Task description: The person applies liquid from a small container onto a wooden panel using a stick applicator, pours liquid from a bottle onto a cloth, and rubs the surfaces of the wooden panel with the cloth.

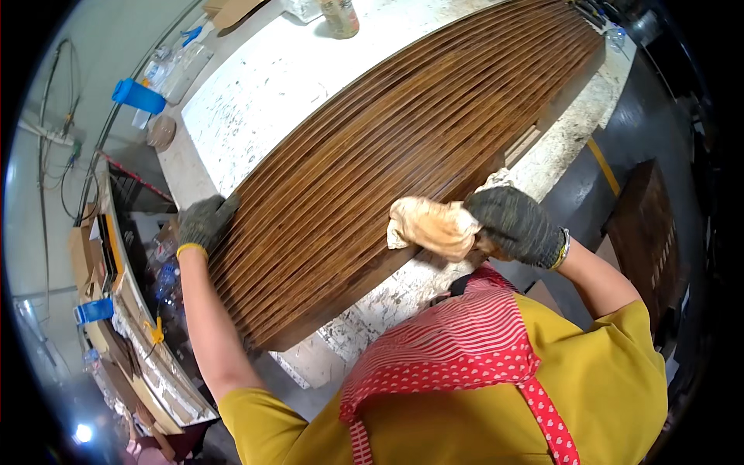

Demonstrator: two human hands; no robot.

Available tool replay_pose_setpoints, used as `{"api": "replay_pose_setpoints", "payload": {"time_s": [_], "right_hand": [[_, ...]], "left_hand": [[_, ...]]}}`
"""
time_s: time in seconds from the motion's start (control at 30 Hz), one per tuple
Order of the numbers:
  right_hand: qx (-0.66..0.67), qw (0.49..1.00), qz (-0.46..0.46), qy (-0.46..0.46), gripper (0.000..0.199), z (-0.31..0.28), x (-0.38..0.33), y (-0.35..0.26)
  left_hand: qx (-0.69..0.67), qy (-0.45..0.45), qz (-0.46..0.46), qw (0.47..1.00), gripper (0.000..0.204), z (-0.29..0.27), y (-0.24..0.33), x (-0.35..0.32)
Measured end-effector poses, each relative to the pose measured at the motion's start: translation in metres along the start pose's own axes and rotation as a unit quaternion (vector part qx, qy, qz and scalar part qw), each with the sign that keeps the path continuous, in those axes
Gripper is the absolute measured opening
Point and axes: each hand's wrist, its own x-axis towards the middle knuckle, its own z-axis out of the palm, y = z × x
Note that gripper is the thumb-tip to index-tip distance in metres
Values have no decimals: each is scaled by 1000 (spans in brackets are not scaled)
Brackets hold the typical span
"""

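A long dark-brown wooden panel with many parallel grooves lies slantwise on the worktable. At its left end, my left hand, in a dark grey knitted glove with a yellow cuff, grips the edge. My right hand, gloved the same way, is closed around a bunched cream cloth with brownish stains. The cloth hangs over the panel's near edge, beside the grooves. Whether it touches the wood there I cannot tell. Another crumpled pale bit of cloth shows just beyond my right hand.
White paint-spotted sheeting covers the worktable. Beyond the panel stand a jar, a blue cup and a roll of tape. A dark wooden piece stands at the right. Shelving with clutter and another person are at lower left.
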Motion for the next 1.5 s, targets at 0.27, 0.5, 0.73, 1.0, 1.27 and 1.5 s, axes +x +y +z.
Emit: {"api": "replay_pose_setpoints", "payload": {"time_s": [0.27, 0.5, 0.73, 1.0, 1.27, 1.5], "right_hand": [[79, 994, -60, -38, 28, 35, 56, -39], [128, 976, -122, -128, 40, 21, 63, -14], [62, 990, -125, 8, 41, -79, 54, 118], [73, 985, 143, -58, 61, -163, 129, 289], [20, 989, 113, -90, 93, -102, 282, 370], [175, 983, 21, 47, 87, 23, 372, 356]], "left_hand": [[-230, 90, 100, 964, 69, -6, 98, 13], [-26, 244, 137, 960, 49, 16, 160, 46], [-66, 197, -22, 978, 42, 2, 187, 51], [-121, 226, -138, 957, 50, -11, 216, 41], [-106, 265, -135, 949, 44, -2, 211, 52], [12, 387, 8, 922, 13, 5, 202, 50]]}}
